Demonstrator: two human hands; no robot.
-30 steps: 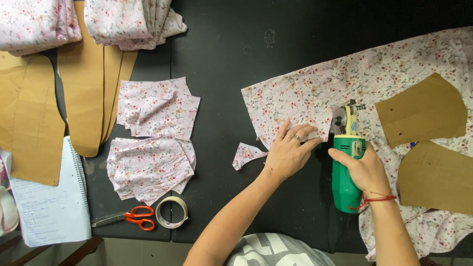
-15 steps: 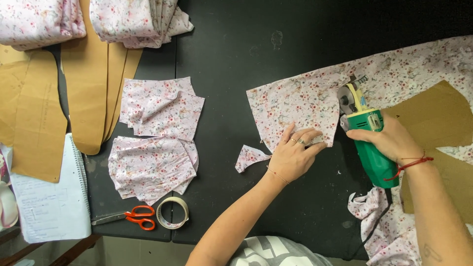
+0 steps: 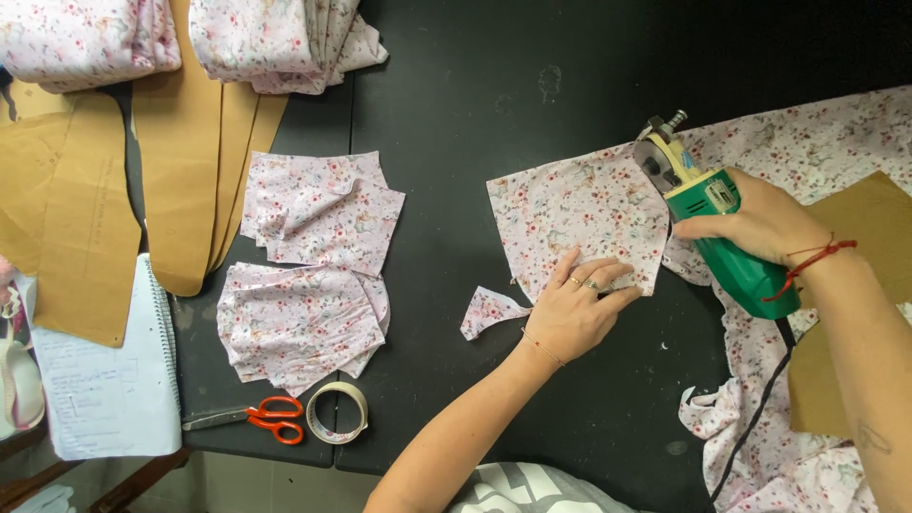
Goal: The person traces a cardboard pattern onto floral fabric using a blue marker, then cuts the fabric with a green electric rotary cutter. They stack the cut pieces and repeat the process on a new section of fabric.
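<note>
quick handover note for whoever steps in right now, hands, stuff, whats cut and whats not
Left hand: flat, pressing the floral pink fabric sheet onto the black table.
Right hand: gripping the green electric rotary cutter, blade at the sheet's upper edge.
Done: two stacks of cut floral pieces lie left of the sheet; a small floral offcut lies beside the left hand.
Left: the fabric under the brown card pattern at right looks uncut.

Even, fairly bright light falls from overhead, with only soft, faint shadows. The black table (image 3: 532, 57) darkens toward the top right corner. Focus is sharp throughout, without glare, motion blur or obvious edge distortion.
</note>
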